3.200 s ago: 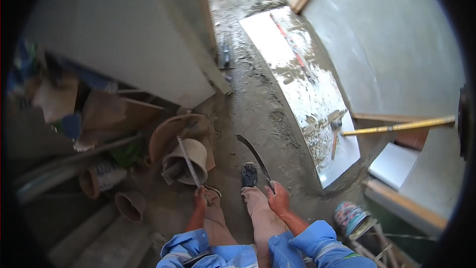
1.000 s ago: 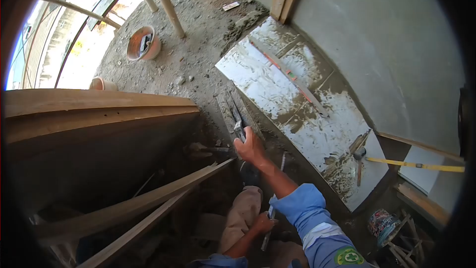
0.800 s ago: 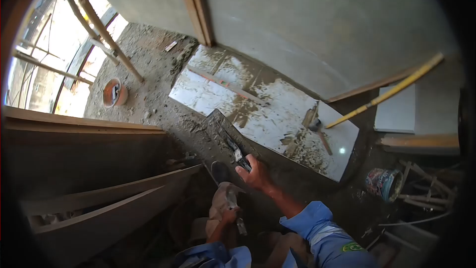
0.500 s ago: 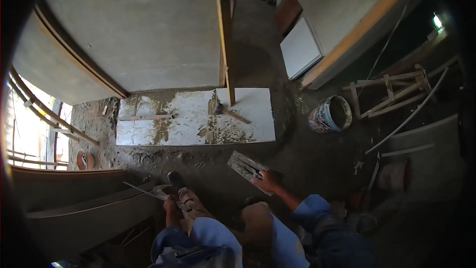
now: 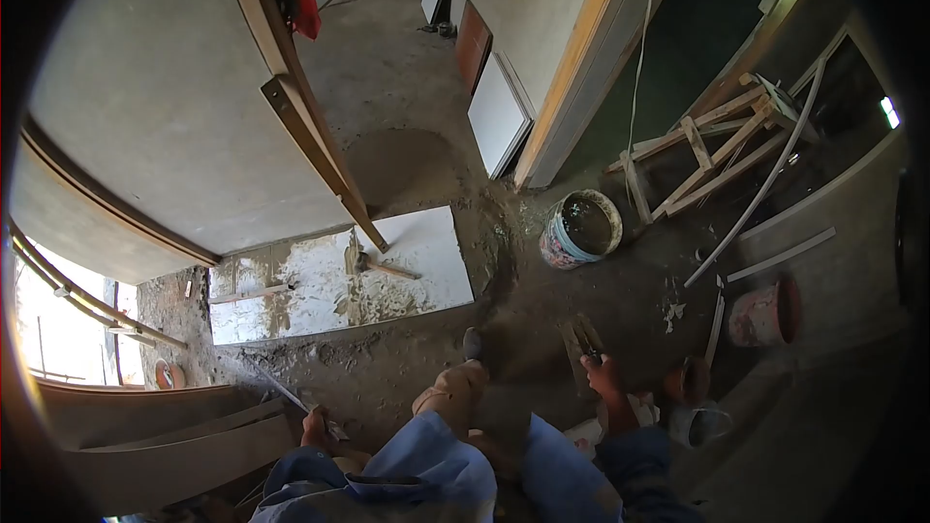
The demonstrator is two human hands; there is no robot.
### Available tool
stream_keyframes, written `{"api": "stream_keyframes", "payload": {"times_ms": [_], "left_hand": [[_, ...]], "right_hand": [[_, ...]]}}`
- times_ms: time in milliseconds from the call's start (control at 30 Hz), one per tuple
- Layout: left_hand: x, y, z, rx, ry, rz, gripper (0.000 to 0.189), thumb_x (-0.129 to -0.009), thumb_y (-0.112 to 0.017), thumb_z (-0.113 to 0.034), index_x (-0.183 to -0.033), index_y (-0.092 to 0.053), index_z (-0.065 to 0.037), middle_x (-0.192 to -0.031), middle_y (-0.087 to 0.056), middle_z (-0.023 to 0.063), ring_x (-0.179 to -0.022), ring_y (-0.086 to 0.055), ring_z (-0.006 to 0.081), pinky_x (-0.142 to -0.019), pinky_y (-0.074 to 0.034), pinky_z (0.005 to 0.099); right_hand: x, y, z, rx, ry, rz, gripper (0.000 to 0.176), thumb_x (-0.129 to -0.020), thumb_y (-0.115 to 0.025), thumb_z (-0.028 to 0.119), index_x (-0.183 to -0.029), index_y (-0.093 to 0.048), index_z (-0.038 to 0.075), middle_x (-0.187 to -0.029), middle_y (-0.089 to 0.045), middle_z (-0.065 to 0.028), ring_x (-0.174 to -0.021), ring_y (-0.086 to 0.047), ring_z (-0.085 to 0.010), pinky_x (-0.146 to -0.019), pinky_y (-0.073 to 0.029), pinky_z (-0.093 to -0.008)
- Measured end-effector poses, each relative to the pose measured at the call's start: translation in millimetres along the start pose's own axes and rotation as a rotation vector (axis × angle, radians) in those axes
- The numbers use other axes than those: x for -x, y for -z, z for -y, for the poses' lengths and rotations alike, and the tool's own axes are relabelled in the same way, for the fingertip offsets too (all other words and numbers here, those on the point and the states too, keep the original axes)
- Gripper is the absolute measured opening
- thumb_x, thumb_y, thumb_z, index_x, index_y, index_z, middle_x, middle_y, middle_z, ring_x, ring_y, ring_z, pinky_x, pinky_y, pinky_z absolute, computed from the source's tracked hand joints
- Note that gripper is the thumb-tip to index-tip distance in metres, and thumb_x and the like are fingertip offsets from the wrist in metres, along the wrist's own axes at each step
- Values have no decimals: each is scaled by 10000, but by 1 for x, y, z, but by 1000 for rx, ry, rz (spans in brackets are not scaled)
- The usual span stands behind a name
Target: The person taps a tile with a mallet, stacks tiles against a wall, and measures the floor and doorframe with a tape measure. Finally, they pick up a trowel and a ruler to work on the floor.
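My right hand grips the handle of a flat, mortar-stained plastering trowel, held low over the dark wet floor. On the other side, my left hand is closed on a long thin tool that points up and left; its kind does not show clearly. Ahead lie white tiles smeared with grey mortar. A mallet rests on them, and a narrow bar lies farther left. One end of a long yellowish straightedge stands on the tiles.
A paint-streaked bucket of murky liquid stands right of the tiles, before a wooden trestle. White tiles lean against the wall behind. A reddish bucket and a long pipe lie at right. Boards flank my left.
The view has swung right, shifting the tiles and buckets leftward and tilting them. My right hand has carried the trowel to the right, away from the tiles. Both hands keep their tools.
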State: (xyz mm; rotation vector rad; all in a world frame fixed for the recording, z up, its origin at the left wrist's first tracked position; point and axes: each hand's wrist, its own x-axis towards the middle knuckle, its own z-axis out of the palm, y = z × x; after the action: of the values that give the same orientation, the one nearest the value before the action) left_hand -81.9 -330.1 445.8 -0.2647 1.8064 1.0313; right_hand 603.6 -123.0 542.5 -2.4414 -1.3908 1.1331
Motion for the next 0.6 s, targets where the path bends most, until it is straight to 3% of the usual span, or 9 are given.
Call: {"api": "stream_keyframes", "payload": {"times_ms": [67,133,200,233,267,300,400,500,600], "left_hand": [[55,-59,-23,-261,58,-114,201,-723,-658,-234,-752,-645,-35,-644,-534,58,-567,-530,211,-531,-431,406],[34,-96,-11,-311,117,-94,195,-722,-659,-225,-758,-647,-34,-651,-549,70,-567,-536,215,-531,-437,407],[28,-115,2,-386,191,-88,190,-720,-661,-217,-764,-649,-33,-658,-563,83,-567,-542,219,-530,-443,407],[27,-135,4,-561,105,-9,193,-716,-667,-210,-767,-649,-25,-676,-583,84,-558,-546,216,-529,-448,404],[26,-159,-1,-654,63,34,194,-714,-669,-206,-768,-649,-21,-685,-593,85,-554,-548,214,-529,-450,402],[21,-182,-5,-746,17,73,196,-712,-672,-202,-769,-649,-16,-694,-602,85,-550,-550,213,-528,-453,401],[23,-238,-36,-881,114,167,212,-715,-690,-201,-770,-650,-1,-686,-616,75,-539,-567,196,-527,-470,371],[29,-295,-77,-957,106,263,244,-734,-705,-219,-781,-641,12,-655,-615,76,-542,-591,186,-524,-480,342],[60,-341,-125,-828,87,239,276,-750,-715,-235,-802,-623,19,-660,-632,105,-577,-620,188,-534,-495,339]], "right_hand": [[-19,19,38,-2,1,-17,794,-831,-613,562,-1226,-522,-120,-949,-677,-245,-898,-679,-337,-812,-502,-434],[-49,26,65,-108,39,37,797,-840,-597,576,-1218,-528,-121,-733,-672,-159,-668,-675,-250,-686,-507,-409],[-81,20,72,-133,61,81,785,-844,-590,579,-1205,-538,-117,-690,-657,-135,-620,-660,-225,-664,-506,-399],[-102,19,83,-172,103,100,774,-849,-583,581,-1191,-547,-112,-647,-642,-112,-573,-644,-200,-642,-504,-390],[-108,29,106,-117,127,135,724,-865,-561,588,-1110,-580,-94,-761,-670,-160,-693,-667,-268,-694,-497,-418],[-126,24,110,-118,115,143,724,-865,-561,588,-1110,-580,-94,-761,-670,-160,-693,-667,-268,-694,-497,-418],[-171,8,140,-46,351,-133,668,-874,-566,572,-1006,-587,-82,-906,-666,-217,-842,-645,-368,-752,-478,-445],[-218,20,214,-78,539,-215,570,-861,-620,526,-893,-536,-37,-550,-518,-60,-553,-562,-170,-639,-478,-387],[-265,18,268,-100,608,-207,535,-866,-631,509,-853,-513,-12,-559,-518,-44,-511,-541,-149,-553,-466,-359]]}}
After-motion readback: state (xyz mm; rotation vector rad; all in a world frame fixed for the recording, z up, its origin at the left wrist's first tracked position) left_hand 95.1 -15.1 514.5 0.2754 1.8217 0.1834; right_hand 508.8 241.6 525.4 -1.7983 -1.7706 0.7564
